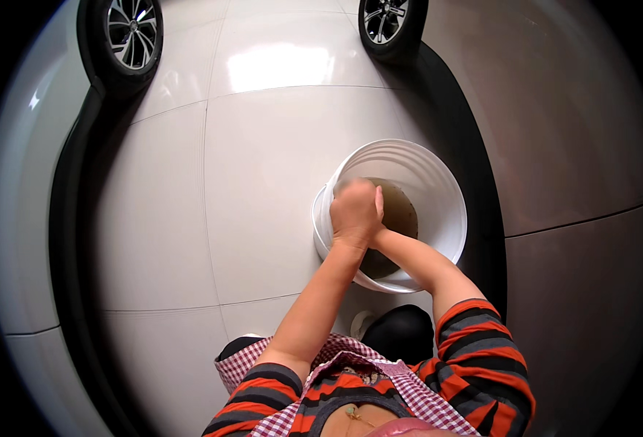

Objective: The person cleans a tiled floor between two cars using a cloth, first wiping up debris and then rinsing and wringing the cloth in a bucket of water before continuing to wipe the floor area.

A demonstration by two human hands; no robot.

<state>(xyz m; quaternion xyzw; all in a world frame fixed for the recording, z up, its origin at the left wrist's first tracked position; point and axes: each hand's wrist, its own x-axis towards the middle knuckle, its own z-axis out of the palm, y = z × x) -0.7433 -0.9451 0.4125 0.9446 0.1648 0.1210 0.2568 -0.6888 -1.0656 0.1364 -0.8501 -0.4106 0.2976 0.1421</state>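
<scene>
A white bucket [438, 182] stands in front of me with murky brown water [401, 211] in its bottom. Over its left part my left hand [353, 207] is closed, its fingers curled and slightly blurred. My right hand [378, 231] is pressed up against it from the right, mostly hidden behind it, with one finger or thumb showing at the side. The two hands are clasped together at the wrists and palms. Whatever lies between them, if anything, is hidden from view.
A light car [26, 218] stands on my left and a brownish car [576, 160] on my right, close beside the bucket. Their wheels, left [133, 36] and right [387, 25], show at the far end. Pale glossy tiles [263, 182] cover the floor between them.
</scene>
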